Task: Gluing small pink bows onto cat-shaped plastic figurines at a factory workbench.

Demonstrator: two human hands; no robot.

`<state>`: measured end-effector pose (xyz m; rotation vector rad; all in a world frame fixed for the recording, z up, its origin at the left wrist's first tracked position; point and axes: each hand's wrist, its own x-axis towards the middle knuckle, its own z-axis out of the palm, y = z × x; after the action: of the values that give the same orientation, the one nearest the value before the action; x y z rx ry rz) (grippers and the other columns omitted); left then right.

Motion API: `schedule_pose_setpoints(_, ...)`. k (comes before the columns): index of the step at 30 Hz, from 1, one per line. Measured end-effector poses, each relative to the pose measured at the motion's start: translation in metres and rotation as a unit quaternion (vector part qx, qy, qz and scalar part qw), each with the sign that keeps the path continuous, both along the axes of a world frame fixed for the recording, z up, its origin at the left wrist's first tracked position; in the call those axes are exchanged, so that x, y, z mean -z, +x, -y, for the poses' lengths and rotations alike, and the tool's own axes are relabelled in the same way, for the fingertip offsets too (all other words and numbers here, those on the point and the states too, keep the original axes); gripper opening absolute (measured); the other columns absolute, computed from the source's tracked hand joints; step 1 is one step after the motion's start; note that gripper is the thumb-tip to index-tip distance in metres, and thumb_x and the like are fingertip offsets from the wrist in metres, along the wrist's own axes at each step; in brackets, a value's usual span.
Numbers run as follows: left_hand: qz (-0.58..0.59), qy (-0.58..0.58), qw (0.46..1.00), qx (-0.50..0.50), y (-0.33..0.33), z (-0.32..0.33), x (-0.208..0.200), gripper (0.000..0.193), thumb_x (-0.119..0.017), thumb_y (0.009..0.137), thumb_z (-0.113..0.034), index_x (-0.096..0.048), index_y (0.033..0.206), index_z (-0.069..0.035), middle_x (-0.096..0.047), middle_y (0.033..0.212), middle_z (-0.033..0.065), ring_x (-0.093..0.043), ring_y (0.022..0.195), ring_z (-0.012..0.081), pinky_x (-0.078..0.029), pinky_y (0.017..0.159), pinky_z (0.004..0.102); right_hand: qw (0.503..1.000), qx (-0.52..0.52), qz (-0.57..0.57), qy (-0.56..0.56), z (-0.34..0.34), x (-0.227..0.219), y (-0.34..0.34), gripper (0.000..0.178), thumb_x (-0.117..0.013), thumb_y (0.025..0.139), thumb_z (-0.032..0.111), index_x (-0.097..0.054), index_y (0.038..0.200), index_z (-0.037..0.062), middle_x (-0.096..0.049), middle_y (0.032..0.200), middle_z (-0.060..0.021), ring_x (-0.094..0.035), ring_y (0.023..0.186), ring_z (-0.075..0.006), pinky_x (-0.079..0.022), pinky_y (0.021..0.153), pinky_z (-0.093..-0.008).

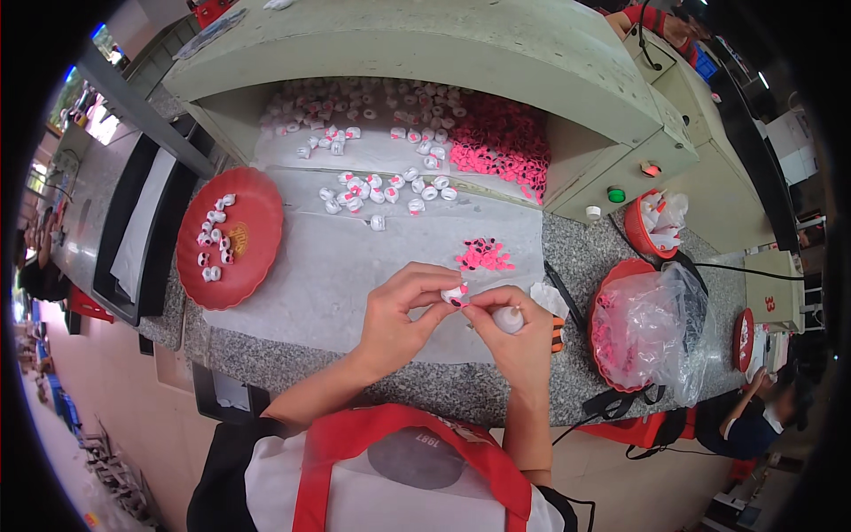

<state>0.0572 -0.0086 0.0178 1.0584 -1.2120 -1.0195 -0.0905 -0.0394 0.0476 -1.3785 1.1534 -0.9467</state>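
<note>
Apparently mid-assembly, the left hand [396, 316] and right hand [525, 348], the latter cradling a white bottle [508, 319], pinch a white-and-pink figurine [454, 293], likely needing careful alignment next.

Both forearms bare. Left forearm [324, 390] slants inward; right forearm [529, 426] nearly straight up from my view. Left hand [395, 315], thumb and forefinger pinching, almost meets right hand [525, 341], fingertips pinched too, remaining fingers curled.

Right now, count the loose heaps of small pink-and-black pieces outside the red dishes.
2: a large heap under the pale metal cabinet at right, a small heap nearer, on white paper. Others may be hidden underneath.
</note>
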Motion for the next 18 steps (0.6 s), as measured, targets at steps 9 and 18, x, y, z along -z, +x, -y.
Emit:
schedule_pose_setpoints(9,-0.17,0.061,0.981,0.073,0.003,-0.002,-0.008,0.028,-0.054,0.076,0.01,-0.055,0.104,0.004,-0.054,0.104,0.0131,-0.054,0.097,0.0201,-0.045,0.085,0.029,0.999,0.033,0.023,-0.016,-0.004,0.002,0.001,0.013,-0.067,0.069,-0.002,-0.06,0.08,-0.0015,-0.058,0.074,-0.0016,-0.051,0.065,-0.0042,-0.04,0.056,-0.0157)
schedule_pose_setpoints(18,-0.172,0.059,0.981,0.063,-0.004,-0.004,-0.003,0.026,-0.054,0.077,0.008,-0.056,0.103,0.005,-0.056,0.104,0.0143,-0.055,0.096,0.0194,-0.045,0.083,0.0285,0.997,-0.022,0.022,-0.077,-0.007,0.009,-0.004,0.017,-0.064,0.069,-0.005,-0.061,0.086,-0.0011,-0.057,0.074,-0.0027,-0.051,0.066,-0.0057,-0.039,0.056,-0.0173)
